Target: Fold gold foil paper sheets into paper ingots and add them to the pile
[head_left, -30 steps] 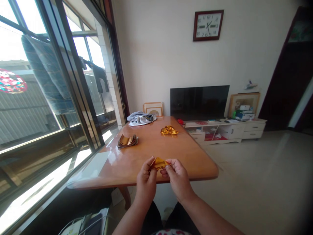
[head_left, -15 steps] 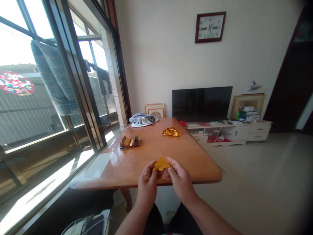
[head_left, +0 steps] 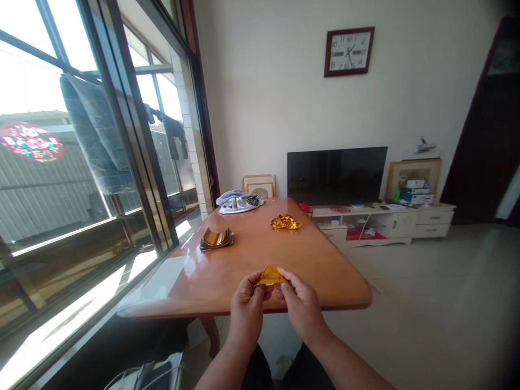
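Between my two hands is a piece of gold foil paper (head_left: 270, 275), folded to a triangle with its point away from me. My left hand (head_left: 248, 298) is closed on its left corner, thumb toward me. On the right corner, my right hand (head_left: 299, 299) pinches with thumb and fingers. Both hands are held over the near edge of the wooden table (head_left: 325, 271). Farther back lies a cluster of folded gold foil pieces (head_left: 286, 221). To the left sits a curled stack of shiny gold-brown foil sheets (head_left: 216, 238).
A bundle of grey cloth (head_left: 239, 202) lies at the table's far end, before small picture frames (head_left: 259, 184). A window (head_left: 117, 162) runs along the left. Behind the table stand a television (head_left: 337, 176) and a white cabinet (head_left: 433, 219). Cables and items (head_left: 150, 374) sit low at left.
The view has tilted slightly, so everything sits a little lower. My hands stay on the foil piece, whose top point now looks sharper and slightly lifted.
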